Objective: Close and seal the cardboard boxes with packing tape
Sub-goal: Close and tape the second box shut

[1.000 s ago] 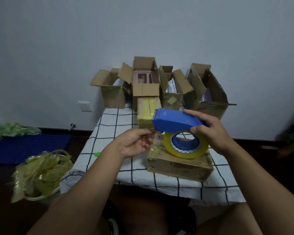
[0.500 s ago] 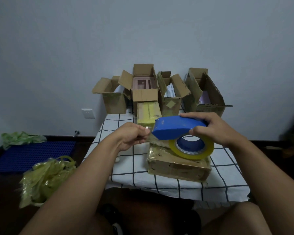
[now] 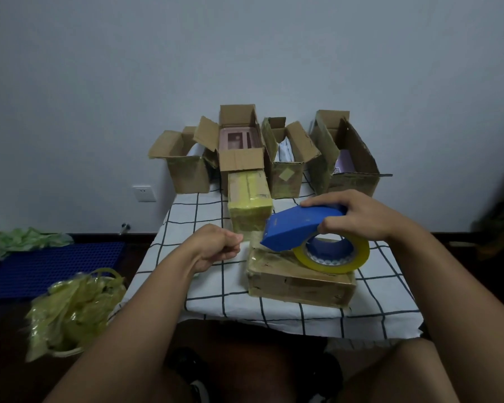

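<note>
My right hand grips a blue tape dispenser that carries a roll of yellowish tape. The roll rests just above a flat closed cardboard box at the table's front. My left hand is a short way left of the dispenser's mouth, fingers pinched on the clear tape end drawn out from it. Behind stands a closed box wrapped in yellowish tape. Several open boxes line the back: a left one, one with a pink item, another and a large right one.
The table wears a white cloth with a black grid. To the left on the floor are a basket of crumpled yellowish tape scraps, a blue mat and a green bag. My knees are below the table's front edge.
My left hand has drawn away to the left from the dispenser's mouth, closing into a pinch. The dispenser has come down and tilted over the flat box.
</note>
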